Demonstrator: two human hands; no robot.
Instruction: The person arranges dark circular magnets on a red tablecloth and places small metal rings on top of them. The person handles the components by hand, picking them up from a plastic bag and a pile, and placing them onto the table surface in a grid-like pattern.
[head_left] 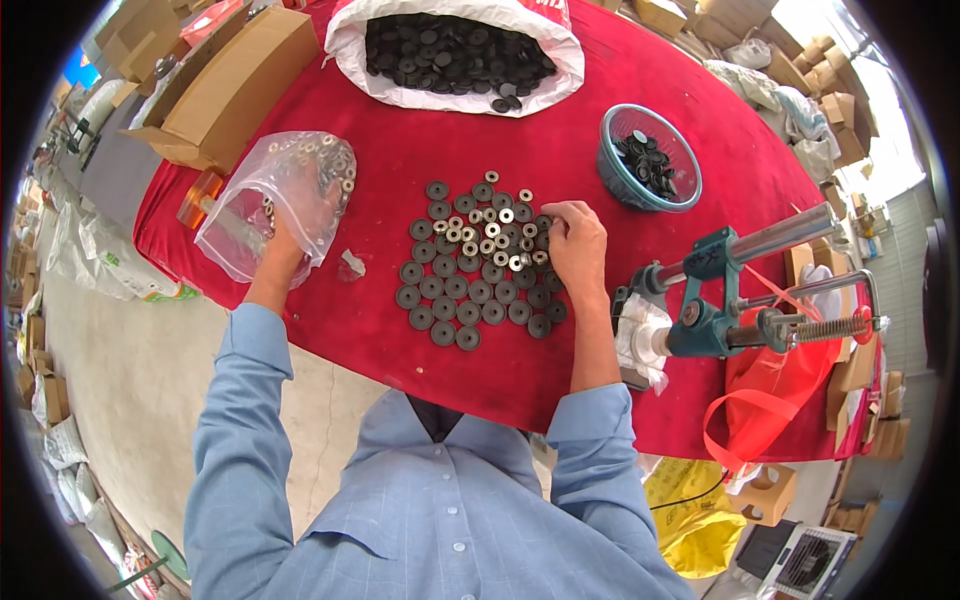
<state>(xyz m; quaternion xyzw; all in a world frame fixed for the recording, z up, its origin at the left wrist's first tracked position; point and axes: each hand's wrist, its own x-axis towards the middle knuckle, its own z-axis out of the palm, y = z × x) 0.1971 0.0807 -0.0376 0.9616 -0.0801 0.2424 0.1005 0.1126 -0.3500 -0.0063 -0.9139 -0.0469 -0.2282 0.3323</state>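
My left hand is inside a clear plastic bag that holds many small metal ring magnets. The plastic and the rings blur its fingers. Round black discs, each with a small centre hole, lie flat in uneven rows in the middle of the table. Silvery rings are scattered on and among the upper discs. My right hand rests at the right edge of this group. Its fingers are curled together, with the tips by the discs; what they hold, if anything, is hidden.
A white sack of black discs lies at the far edge of the red-covered table. A blue basket holds more black parts. To the right stands a green hand press beside a red bag. A cardboard box is at far left.
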